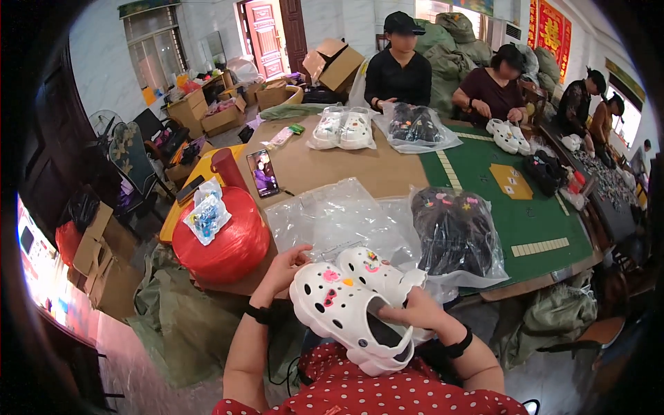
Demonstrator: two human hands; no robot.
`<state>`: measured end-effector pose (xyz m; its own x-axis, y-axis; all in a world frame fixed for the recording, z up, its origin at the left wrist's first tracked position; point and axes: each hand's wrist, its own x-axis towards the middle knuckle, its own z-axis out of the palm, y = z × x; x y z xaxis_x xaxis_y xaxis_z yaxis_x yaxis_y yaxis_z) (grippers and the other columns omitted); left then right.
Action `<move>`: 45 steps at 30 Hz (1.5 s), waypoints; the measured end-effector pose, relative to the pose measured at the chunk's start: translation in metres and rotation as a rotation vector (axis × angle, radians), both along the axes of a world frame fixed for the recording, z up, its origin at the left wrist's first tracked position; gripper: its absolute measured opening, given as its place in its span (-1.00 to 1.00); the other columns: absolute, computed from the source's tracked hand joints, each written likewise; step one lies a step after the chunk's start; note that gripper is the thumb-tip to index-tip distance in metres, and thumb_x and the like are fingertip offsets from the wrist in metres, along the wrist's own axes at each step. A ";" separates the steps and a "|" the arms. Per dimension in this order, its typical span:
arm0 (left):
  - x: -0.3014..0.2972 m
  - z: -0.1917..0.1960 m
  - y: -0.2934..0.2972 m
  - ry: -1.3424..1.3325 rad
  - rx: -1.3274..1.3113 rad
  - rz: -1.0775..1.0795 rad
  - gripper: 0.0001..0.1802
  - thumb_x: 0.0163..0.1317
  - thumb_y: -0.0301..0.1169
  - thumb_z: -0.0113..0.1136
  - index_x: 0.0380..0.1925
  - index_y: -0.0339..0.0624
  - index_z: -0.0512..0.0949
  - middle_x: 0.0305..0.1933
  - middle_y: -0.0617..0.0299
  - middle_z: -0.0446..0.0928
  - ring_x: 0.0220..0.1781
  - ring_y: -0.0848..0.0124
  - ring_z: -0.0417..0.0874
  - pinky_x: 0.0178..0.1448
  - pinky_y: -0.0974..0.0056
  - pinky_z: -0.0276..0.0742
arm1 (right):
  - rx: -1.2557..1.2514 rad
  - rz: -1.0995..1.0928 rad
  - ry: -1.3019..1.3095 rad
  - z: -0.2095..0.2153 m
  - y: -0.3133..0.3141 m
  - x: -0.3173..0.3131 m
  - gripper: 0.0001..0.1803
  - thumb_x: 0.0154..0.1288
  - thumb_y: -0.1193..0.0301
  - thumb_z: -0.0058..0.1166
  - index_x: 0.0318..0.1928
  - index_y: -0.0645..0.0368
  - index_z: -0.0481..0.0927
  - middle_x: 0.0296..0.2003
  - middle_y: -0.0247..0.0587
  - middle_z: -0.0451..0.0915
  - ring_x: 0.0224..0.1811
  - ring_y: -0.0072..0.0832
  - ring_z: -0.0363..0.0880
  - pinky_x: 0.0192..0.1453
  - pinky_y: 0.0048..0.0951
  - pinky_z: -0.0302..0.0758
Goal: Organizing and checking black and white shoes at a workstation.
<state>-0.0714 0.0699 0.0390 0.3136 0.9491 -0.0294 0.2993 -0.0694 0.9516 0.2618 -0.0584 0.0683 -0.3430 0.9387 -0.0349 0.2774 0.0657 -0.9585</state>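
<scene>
A pair of white clogs (332, 297) with pink, red and yellow charms is held tilted over my lap. My right hand (418, 311) grips them, its thumb inside the heel opening of the nearer clog. Beyond their toes, a clear plastic bag (325, 214) lies flat on the table. At this bag's near left corner is my left hand (282, 271), its fingers bent and closed on the edge; the fingertips are partly hidden. To the right sits a bagged pair of black clogs (453, 232) with colourful charms.
A big red roll of plastic twine (221, 228) carries a small packet (207, 216). Behind it a phone (263, 173) stands upright. Bagged white clogs (342, 130) and bagged black clogs (415, 124) lie at the far side, where two people sit. Green sacks (180, 318) hang below the table.
</scene>
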 end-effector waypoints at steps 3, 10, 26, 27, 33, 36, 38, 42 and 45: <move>-0.001 0.025 -0.007 0.127 0.141 -0.039 -0.61 0.23 -0.45 0.35 0.08 -0.21 0.65 -0.29 0.31 0.63 -0.27 0.54 0.58 -0.11 0.36 0.54 | 0.116 -0.018 -0.172 -0.002 0.000 -0.009 -0.43 0.16 0.09 0.33 0.11 0.13 0.67 -0.06 0.00 0.73 -0.03 -0.16 0.72 0.10 -0.25 0.58; 0.020 0.056 -0.042 0.350 0.605 -0.007 -0.77 0.21 -0.47 0.27 -0.12 -0.20 0.70 -0.26 0.16 0.65 -0.27 0.24 0.62 -0.11 0.25 0.55 | 0.148 -0.047 -0.427 -0.008 -0.005 -0.014 -0.49 0.20 0.04 0.30 0.03 0.13 0.71 -0.20 0.09 0.73 -0.15 -0.01 0.71 -0.04 -0.13 0.60; 0.041 0.041 -0.062 0.273 0.626 0.025 -0.68 0.24 -0.55 0.20 0.01 -0.18 0.64 -0.03 0.02 0.60 -0.14 0.08 0.66 -0.05 0.14 0.59 | 0.430 -0.251 -0.452 -0.014 -0.011 -0.027 -0.49 0.23 0.14 0.25 0.10 0.18 0.64 -0.05 0.11 0.65 0.06 0.07 0.58 0.17 -0.04 0.47; 0.042 0.041 -0.059 0.260 0.593 0.030 -0.68 0.25 -0.54 0.19 0.03 -0.18 0.63 -0.01 0.02 0.59 -0.17 0.09 0.67 -0.07 0.16 0.61 | 0.489 -0.218 -0.454 -0.013 -0.012 -0.028 -0.44 0.22 0.18 0.25 0.19 0.16 0.60 0.10 0.12 0.62 0.23 0.10 0.51 0.33 -0.01 0.40; 0.041 0.042 -0.031 0.339 0.562 0.085 -0.67 0.27 -0.51 0.17 0.05 -0.11 0.62 -0.01 0.02 0.58 -0.19 0.13 0.71 -0.07 0.18 0.65 | 0.704 -0.182 -0.530 -0.003 -0.019 -0.027 -0.41 0.15 0.22 0.31 0.15 0.28 0.59 0.02 0.20 0.62 0.05 0.10 0.62 0.16 -0.03 0.54; 0.045 0.045 -0.032 0.384 0.612 0.031 -0.66 0.26 -0.52 0.16 0.03 -0.06 0.65 -0.06 0.05 0.59 -0.16 0.09 0.69 -0.07 0.13 0.63 | 0.380 -0.040 -0.547 -0.007 -0.027 -0.029 -0.33 0.16 0.21 0.30 0.26 0.23 0.52 0.19 0.14 0.54 0.28 0.14 0.46 0.41 0.04 0.33; 0.044 0.045 -0.036 0.443 0.670 0.004 -0.66 0.25 -0.52 0.16 0.02 -0.06 0.66 -0.09 0.06 0.60 -0.15 0.07 0.68 -0.06 0.12 0.62 | 0.399 -0.045 -0.537 -0.008 -0.028 -0.030 -0.33 0.15 0.21 0.30 0.25 0.23 0.53 0.18 0.14 0.55 0.28 0.14 0.46 0.41 0.04 0.33; 0.043 0.050 -0.042 0.446 0.720 0.001 -0.67 0.25 -0.55 0.13 -0.02 -0.06 0.69 -0.16 0.07 0.61 -0.15 0.06 0.67 -0.05 0.09 0.59 | 0.390 -0.060 -0.534 -0.016 -0.022 -0.029 -0.37 0.15 0.23 0.31 0.23 0.19 0.56 0.17 0.12 0.56 0.27 0.14 0.47 0.39 0.04 0.35; 0.032 0.052 -0.045 0.407 0.707 -0.035 -0.67 0.25 -0.56 0.13 -0.03 -0.06 0.70 -0.17 0.09 0.60 -0.15 0.09 0.66 -0.05 0.11 0.59 | 0.423 -0.103 -0.474 -0.007 -0.013 -0.029 -0.39 0.14 0.24 0.32 0.22 0.14 0.58 0.17 0.09 0.57 0.27 0.14 0.48 0.38 0.03 0.37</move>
